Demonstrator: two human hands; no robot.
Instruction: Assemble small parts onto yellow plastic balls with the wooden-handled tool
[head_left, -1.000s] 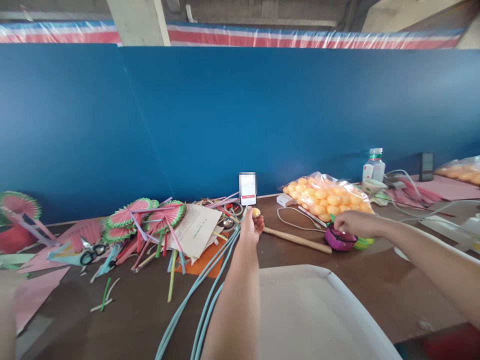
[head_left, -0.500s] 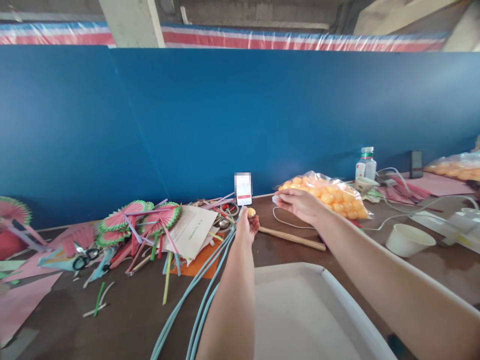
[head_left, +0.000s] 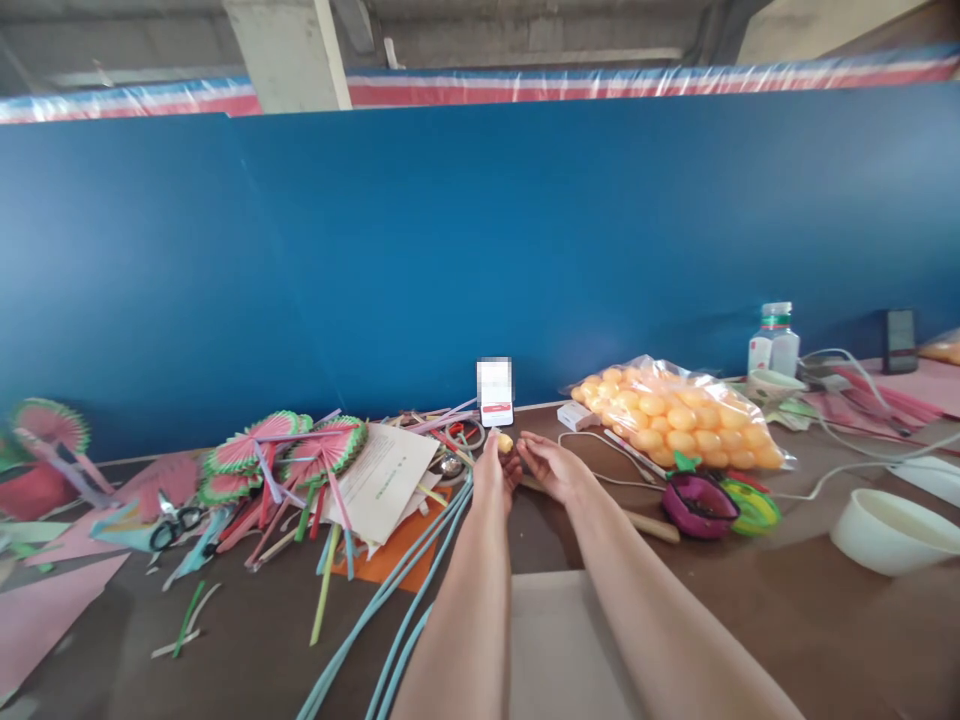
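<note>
My left hand [head_left: 495,470] is stretched out over the brown table, its fingers closed on a small yellow ball [head_left: 505,442]. My right hand [head_left: 549,464] lies right beside it with the fingers loosely apart, the fingertips almost touching the ball and nothing in them. A wooden stick [head_left: 645,522] runs along the table just behind and to the right of my right hand. Pale blue tubes [head_left: 390,610] run under my left forearm.
A clear bag of yellow-orange balls [head_left: 675,412] lies at the right, with a purple dish [head_left: 699,503], a green dish [head_left: 752,503] and a white bowl [head_left: 889,528]. Pink-and-green paper fans [head_left: 285,452], paper strips and scissors [head_left: 171,520] clutter the left. A white tray [head_left: 547,640] sits near me.
My right hand drew back from the purple dish, passed in front of the bag of balls and now rests beside my left hand. The left hand kept hold of the yellow ball.
</note>
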